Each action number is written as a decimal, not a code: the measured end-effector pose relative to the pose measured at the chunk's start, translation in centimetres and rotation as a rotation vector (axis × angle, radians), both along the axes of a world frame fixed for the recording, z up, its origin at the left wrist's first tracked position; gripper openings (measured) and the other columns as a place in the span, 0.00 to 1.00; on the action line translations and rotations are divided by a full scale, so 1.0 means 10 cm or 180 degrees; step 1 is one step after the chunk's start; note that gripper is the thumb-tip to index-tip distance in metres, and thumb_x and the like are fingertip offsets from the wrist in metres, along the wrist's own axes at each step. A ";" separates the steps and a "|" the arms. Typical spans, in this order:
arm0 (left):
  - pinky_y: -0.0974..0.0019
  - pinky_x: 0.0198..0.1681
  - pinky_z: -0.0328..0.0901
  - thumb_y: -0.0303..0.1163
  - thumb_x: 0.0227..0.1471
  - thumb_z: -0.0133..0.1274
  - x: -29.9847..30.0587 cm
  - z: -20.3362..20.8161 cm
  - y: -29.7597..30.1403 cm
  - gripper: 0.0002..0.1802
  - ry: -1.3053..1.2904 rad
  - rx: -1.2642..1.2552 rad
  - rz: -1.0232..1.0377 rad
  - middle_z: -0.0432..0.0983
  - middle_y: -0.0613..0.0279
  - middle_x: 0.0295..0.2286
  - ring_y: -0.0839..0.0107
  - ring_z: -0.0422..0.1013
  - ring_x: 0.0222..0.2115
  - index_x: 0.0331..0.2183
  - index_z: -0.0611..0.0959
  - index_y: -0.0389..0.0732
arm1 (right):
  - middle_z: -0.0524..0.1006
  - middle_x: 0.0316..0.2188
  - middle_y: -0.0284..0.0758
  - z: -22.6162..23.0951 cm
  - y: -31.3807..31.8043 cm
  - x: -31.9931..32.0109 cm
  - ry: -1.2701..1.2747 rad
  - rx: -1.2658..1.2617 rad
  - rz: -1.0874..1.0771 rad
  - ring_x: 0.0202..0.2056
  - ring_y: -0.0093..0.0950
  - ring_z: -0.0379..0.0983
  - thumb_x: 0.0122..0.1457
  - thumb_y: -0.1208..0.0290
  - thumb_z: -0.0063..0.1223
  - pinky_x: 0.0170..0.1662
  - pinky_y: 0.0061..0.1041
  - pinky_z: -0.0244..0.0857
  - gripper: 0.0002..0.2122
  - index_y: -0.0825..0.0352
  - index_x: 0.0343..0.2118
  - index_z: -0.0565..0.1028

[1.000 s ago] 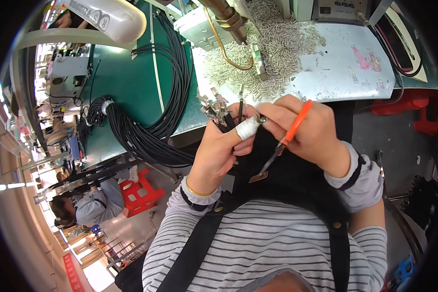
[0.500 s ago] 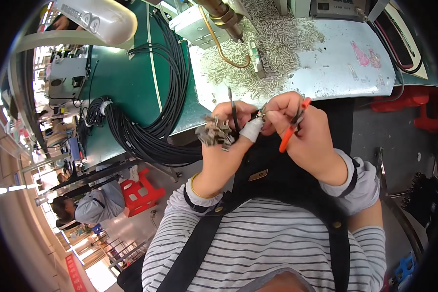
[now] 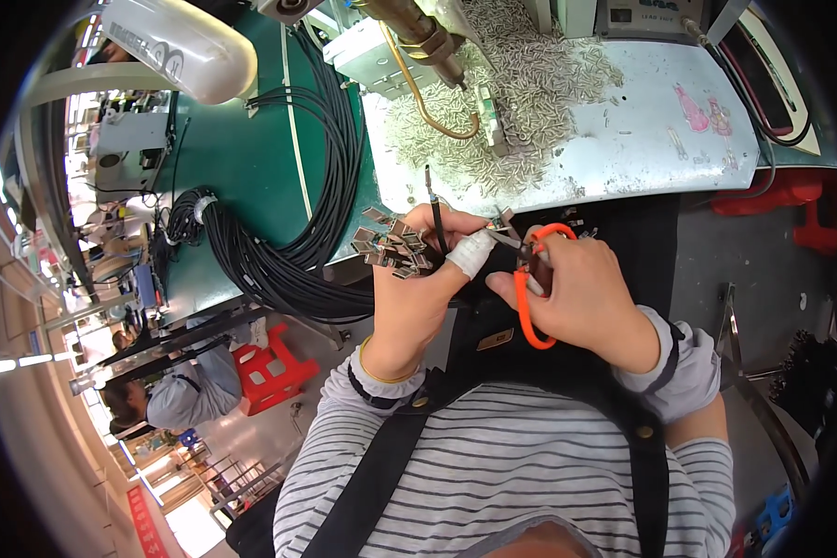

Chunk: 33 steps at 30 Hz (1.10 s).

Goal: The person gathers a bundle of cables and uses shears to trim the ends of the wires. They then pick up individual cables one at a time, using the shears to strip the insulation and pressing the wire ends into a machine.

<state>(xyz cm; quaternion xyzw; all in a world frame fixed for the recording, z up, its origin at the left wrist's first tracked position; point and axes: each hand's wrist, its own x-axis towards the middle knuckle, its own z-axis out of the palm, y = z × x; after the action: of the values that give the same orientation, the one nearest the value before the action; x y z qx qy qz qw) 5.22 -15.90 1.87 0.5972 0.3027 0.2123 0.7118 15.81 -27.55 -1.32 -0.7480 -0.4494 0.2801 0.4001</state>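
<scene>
My left hand [image 3: 411,302], its thumb wrapped in white tape [image 3: 472,253], is closed around black cables. A cluster of metal connectors [image 3: 395,244] sticks out on its left side, and one black cable [image 3: 436,216] with a metal tip stands up between the fingers. At the taped thumb, a short cable end [image 3: 502,221] pokes out from the fingertips. My right hand [image 3: 591,296] grips orange-handled scissors [image 3: 530,321], fingers in the loops. Their blades are spread apart and point at that cable end; whether they touch it I cannot tell.
A pile of small metal pieces [image 3: 553,102] covers much of the white metal tabletop [image 3: 660,139] ahead. Above it hangs a machine nozzle [image 3: 437,51] with a copper tube. A black cable coil [image 3: 279,265] lies left on the green table [image 3: 237,139]. Another person [image 3: 181,395] sits farther left.
The scissors have swung from lying back in my right hand to pointing at the cable end, blades spread. My right fingers have left the cable end. The connector cluster has shifted slightly left.
</scene>
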 end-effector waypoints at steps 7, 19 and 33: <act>0.80 0.18 0.54 0.21 0.42 0.52 0.08 -0.08 0.38 0.07 0.0252 -0.0992 -0.0546 0.67 0.69 0.21 0.84 0.60 0.18 0.29 0.74 0.36 | 0.65 0.07 0.29 0.10 0.04 0.12 0.2252 -0.0742 0.0308 0.10 0.17 0.63 0.52 0.64 0.49 0.12 0.16 0.50 0.15 0.67 0.16 0.64; 0.81 0.12 0.48 0.22 0.42 0.52 0.62 -0.11 0.84 0.06 -0.0073 -0.1550 -0.0777 0.64 0.68 0.17 0.84 0.54 0.12 0.28 0.73 0.35 | 0.66 0.14 0.28 0.06 0.62 0.54 0.1769 0.0882 -0.1085 0.10 0.15 0.59 0.54 0.70 0.44 0.12 0.14 0.52 0.08 0.71 0.29 0.66; 0.82 0.11 0.47 0.23 0.39 0.55 0.65 -0.07 0.88 0.10 -0.0010 -0.1346 -0.0844 0.65 0.68 0.17 0.86 0.52 0.11 0.28 0.72 0.34 | 0.62 0.13 0.26 0.04 0.71 0.63 0.2201 0.0806 -0.0803 0.10 0.14 0.57 0.53 0.72 0.44 0.13 0.14 0.52 0.06 0.69 0.29 0.67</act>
<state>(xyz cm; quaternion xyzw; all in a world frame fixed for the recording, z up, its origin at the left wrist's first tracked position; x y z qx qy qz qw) 11.68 -7.13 1.14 0.4691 0.2582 0.0500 0.8431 22.08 -20.45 -0.95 -0.6035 -0.2236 0.4066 0.6484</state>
